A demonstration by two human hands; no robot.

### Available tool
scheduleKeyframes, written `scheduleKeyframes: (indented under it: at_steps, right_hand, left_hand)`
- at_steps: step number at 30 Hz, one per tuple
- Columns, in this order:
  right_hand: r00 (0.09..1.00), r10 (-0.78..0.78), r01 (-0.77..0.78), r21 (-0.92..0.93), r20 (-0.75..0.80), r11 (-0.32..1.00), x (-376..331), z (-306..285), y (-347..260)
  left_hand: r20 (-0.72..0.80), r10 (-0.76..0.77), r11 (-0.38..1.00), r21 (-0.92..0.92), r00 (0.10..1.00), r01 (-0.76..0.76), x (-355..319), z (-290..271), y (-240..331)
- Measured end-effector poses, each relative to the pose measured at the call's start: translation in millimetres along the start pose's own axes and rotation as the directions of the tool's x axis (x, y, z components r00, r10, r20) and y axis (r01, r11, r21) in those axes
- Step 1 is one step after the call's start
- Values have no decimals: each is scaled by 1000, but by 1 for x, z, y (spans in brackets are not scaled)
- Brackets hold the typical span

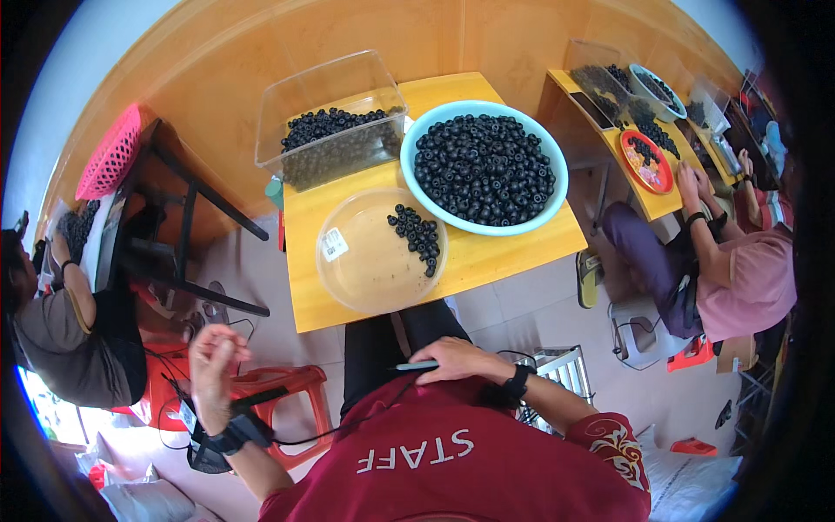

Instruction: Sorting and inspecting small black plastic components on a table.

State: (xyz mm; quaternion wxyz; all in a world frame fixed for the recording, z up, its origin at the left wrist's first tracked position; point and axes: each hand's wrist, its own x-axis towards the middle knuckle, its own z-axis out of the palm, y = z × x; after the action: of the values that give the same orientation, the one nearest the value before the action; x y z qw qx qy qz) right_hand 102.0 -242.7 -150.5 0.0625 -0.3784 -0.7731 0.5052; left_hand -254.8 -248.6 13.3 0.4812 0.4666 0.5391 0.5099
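My right hand [454, 358] rests near my lap, its fingers closed around a slim grey pen-like tool [417, 365] with a thin dark tip pointing left. My left hand [214, 364] is raised left of the table, fingers curled and drawn together; whatever they may pinch is too small to tell. In front of me, a shallow clear round tray [361, 278] holds a small cluster of black ring-shaped pieces [416, 233]. Behind it on the right, a light blue basin [562, 184] is heaped with the same pieces. A clear rectangular bin [265, 143] at the back left is partly filled with them.
The yellow table [513, 261] has its near edge before my knees. A red stool [296, 391] stands by my left arm, with cables hanging near. One person [87, 339] sits at left beside a pink basket [109, 157]; another [739, 278] works at a table on the right.
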Motion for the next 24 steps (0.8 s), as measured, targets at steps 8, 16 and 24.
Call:
scheduleKeyframes:
  at_steps: [8, 16, 24]
  right_hand:
    - [988, 153, -153, 45, 16, 987, -56, 0, 34]
    - [951, 307, -289, 285, -22, 914, -108, -47, 2]
    - [974, 213, -177, 337, -74, 925, -125, -17, -25]
  left_hand:
    - [-266, 81, 994, -48, 961, -97, -8, -109, 15]
    - [-253, -200, 979, -78, 947, 186, -34, -91, -39]
    - [158, -790, 595, -32, 592, 803, -109, -70, -215]
